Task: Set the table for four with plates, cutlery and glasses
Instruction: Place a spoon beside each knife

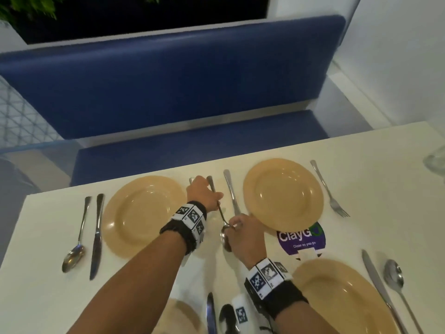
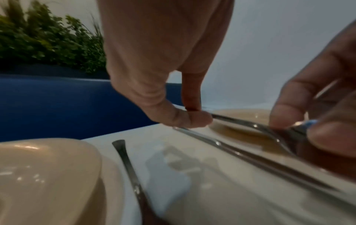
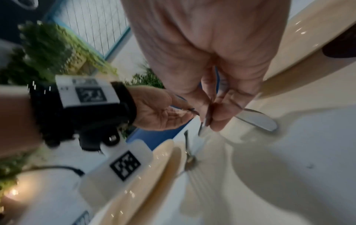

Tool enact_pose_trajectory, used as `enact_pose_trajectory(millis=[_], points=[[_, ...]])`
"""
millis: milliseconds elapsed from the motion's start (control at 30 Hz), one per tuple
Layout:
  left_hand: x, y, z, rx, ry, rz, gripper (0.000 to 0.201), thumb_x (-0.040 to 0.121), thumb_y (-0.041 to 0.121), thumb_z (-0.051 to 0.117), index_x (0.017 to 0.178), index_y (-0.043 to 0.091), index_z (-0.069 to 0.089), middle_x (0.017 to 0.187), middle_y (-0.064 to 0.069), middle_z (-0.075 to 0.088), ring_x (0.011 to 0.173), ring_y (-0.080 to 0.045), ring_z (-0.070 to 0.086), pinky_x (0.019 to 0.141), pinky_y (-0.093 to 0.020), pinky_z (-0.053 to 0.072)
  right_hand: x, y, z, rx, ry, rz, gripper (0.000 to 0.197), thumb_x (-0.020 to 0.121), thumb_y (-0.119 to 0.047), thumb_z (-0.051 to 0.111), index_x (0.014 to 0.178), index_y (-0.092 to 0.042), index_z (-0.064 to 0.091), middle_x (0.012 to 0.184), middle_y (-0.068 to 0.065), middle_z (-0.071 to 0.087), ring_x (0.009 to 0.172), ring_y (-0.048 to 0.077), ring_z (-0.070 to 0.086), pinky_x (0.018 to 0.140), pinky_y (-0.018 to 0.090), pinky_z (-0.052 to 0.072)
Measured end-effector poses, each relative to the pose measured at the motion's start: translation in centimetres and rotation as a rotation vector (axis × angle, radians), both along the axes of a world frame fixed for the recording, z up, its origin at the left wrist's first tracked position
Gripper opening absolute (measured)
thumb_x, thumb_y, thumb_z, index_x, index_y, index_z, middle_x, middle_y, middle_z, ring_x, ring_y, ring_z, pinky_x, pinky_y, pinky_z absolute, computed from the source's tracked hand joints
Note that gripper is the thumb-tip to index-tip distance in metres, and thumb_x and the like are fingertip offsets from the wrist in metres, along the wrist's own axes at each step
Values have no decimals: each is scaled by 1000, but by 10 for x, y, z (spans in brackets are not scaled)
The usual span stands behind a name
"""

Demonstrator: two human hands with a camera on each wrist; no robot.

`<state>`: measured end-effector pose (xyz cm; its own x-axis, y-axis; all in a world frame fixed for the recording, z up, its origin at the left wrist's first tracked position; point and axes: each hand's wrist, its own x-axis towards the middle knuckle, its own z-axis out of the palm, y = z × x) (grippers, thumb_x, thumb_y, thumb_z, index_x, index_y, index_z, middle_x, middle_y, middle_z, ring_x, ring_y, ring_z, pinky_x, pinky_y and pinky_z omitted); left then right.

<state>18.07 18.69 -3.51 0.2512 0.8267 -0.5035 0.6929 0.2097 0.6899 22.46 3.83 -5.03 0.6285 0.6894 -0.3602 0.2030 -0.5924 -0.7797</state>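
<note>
**Inspector:** Head view first. Where was the spoon [image 1: 218,208], and how did you have it?

**Recorder:** It was between the far-left plate [image 1: 142,213] and the far-right plate [image 1: 283,194], just beside the table knife [image 1: 231,191] that lay flat on the white table [image 1: 385,184]. Your left hand [image 1: 204,195] pinched the handle, thumb and fingers curled round it. Your right hand [image 1: 243,235] pinched the neck just above the bowl, fingers curled.

**Inspector:** Did the wrist views agree?

**Recorder:** In the left wrist view your thumb [image 2: 183,118] and a finger closed on the spoon handle [image 2: 237,121], which sat above the table knife [image 2: 250,158]. Whether the bowl touched the table, you could not tell. In the right wrist view your right-hand fingertips [image 3: 219,121] were closed on the metal, though blur hid the detail.

**Inspector:** The other settings?

**Recorder:** At far left lay a spoon [image 1: 74,247] and knife [image 1: 97,237]; a fork [image 1: 330,189] lay right of the far-right plate. The near-right plate [image 1: 342,297] had a knife [image 1: 382,290] and spoon [image 1: 397,285] beside it. A glass [image 1: 435,160] stood at the right edge, partly cut off.
</note>
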Motion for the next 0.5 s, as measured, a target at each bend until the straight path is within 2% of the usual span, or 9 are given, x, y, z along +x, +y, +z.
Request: enact_pose_trajectory(millis=[33,67,167,267,367,433,500], points=[[5,1,-5,22,39,-9,53,79,17,84,123,11,54,117,-15,63,94,-32,72,80,-44,63,0,3,-8,-29,10,7,8,88,-11,64,94,-17,65,86,0,68,73,12,66,71,29,58],[9,3,-10,35,65,-9,54,79,18,83,124,11,54,117,-13,60,96,-33,72,82,-44,63,1,6,-12,-62,5,21,9,89,-12,63,95,-19,64,88,0,69,75,14,67,73,34,60],[20,5,-19,49,91,-25,53,82,16,81,127,9,54,106,-6,52,98,-36,71,85,-45,61,4,15,-14,-132,-73,64,12,92,-13,58,100,-19,64,96,3,69,86,20,69,79,37,59],[28,8,-25,58,121,-59,51,81,16,81,124,10,55,112,-10,56,96,-36,71,83,-45,62,4,21,-11,-201,-149,147,17,95,-11,54,110,-13,62,107,7,64,99,26,65,86,38,56],[32,10,-29,79,157,-90,48,81,18,78,121,11,53,109,-10,60,89,-33,71,79,-43,63,4,25,-12,-232,-178,176,15,96,-13,57,110,-14,62,108,7,59,98,25,62,87,37,55],[33,12,-30,107,169,-109,46,83,19,77,122,12,52,105,-8,60,86,-30,71,77,-38,62,3,28,-13,-237,-189,168,15,96,-16,61,110,-15,61,109,5,58,98,23,62,88,36,56],[34,16,-34,130,170,-111,46,85,20,76,123,12,52,110,-9,63,85,-26,68,71,-30,57,1,31,-13,-244,-206,165,16,96,-18,61,112,-15,61,111,5,57,100,23,62,89,36,55]])
